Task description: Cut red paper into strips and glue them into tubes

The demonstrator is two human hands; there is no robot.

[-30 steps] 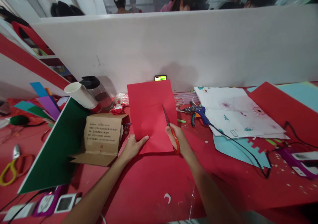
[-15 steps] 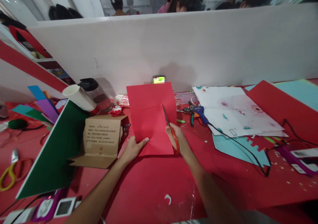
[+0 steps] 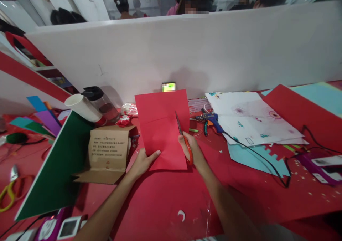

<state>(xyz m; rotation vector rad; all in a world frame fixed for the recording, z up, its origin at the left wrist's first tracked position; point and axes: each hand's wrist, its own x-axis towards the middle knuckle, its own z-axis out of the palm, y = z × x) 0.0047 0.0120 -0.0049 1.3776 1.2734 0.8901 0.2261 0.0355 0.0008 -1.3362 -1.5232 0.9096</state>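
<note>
A sheet of red paper (image 3: 162,127) is held up in front of me over the red table. My left hand (image 3: 145,161) grips its lower left edge, thumb on the front and fingers hidden behind. In my right hand (image 3: 192,148) is a pair of scissors (image 3: 179,125) with orange-red handles, its blades pointing up across the right part of the sheet. The blades look closed and lie over the paper's face. Whether my right fingers also touch the paper's edge, I cannot tell. A faint crease crosses the sheet's upper half.
Left stand an open cardboard box (image 3: 108,150), a green board (image 3: 50,173), a paper cup (image 3: 81,107) and yellow-handled scissors (image 3: 10,191). To the right lie a blue glue gun (image 3: 212,119) with a black cord and printed white sheets (image 3: 248,116). A white wall (image 3: 160,48) rises behind.
The view has shifted slightly. Both hands keep their hold on the paper and scissors, with hardly any movement.
</note>
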